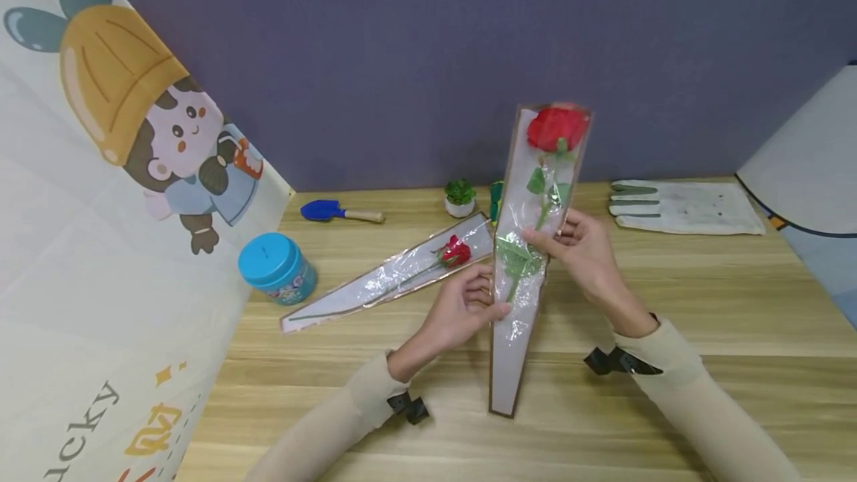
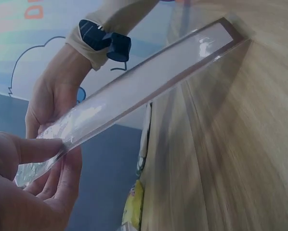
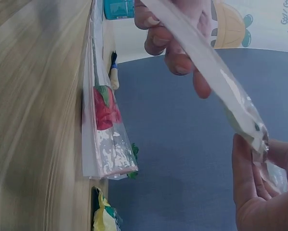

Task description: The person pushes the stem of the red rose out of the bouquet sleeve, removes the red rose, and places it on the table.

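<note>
Both hands hold up a red rose in a clear tapered sleeve [image 1: 518,333], its bloom at the top and its narrow end toward me. My left hand [image 1: 462,309] pinches the sleeve's left edge around the middle, thumb in front and fingers behind. Higher on the opposite edge, my right hand [image 1: 584,253] grips it the same way. In the left wrist view, the left hand [image 2: 43,192] has its thumb across the plastic. A second wrapped rose [image 1: 402,274] lies slantwise on the table, left of the held one, its bloom also red.
A blue lidded tub [image 1: 277,268] stands at the left. Along the back are a small blue shovel [image 1: 340,211], a potted succulent [image 1: 460,198] and a pale work glove [image 1: 689,207]. A yellow-green packet [image 3: 104,211] sits partly hidden behind the held sleeve. The wooden table [image 1: 669,422] meets a dark back wall.
</note>
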The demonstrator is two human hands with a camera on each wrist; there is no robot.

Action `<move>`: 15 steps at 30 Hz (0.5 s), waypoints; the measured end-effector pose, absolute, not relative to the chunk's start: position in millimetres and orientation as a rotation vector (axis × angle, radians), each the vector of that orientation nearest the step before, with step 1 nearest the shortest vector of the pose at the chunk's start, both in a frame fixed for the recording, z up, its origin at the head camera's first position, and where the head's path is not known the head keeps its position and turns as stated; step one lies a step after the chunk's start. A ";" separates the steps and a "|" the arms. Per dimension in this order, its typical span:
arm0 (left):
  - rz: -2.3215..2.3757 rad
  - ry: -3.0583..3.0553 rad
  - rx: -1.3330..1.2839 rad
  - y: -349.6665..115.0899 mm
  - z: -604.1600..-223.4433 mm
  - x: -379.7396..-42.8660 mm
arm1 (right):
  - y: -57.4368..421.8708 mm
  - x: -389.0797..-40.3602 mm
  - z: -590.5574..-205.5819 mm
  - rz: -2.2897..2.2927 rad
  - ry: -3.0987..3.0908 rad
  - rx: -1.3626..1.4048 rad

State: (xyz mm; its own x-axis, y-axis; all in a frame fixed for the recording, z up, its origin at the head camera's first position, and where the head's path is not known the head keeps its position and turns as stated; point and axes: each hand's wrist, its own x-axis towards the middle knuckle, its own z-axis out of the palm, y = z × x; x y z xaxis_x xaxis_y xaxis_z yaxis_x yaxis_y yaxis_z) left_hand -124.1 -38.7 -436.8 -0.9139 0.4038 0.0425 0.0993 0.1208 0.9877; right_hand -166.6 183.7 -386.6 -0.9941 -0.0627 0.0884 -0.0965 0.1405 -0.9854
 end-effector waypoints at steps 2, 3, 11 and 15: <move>1.885 2.146 0.492 -37.5 -436.9 -124.1 | 183.0 -166.8 -387.2 2.020 -2.355 0.166; 1.890 2.139 0.491 -37.0 -437.3 -124.1 | 182.8 -166.9 -387.4 2.013 -2.354 0.168; 1.899 2.131 0.492 -35.2 -436.0 -122.7 | 185.3 -167.7 -387.3 2.049 -2.298 0.196; 1.883 2.115 0.500 -34.4 -436.1 -121.1 | 186.9 -170.5 -386.0 2.071 -2.270 0.175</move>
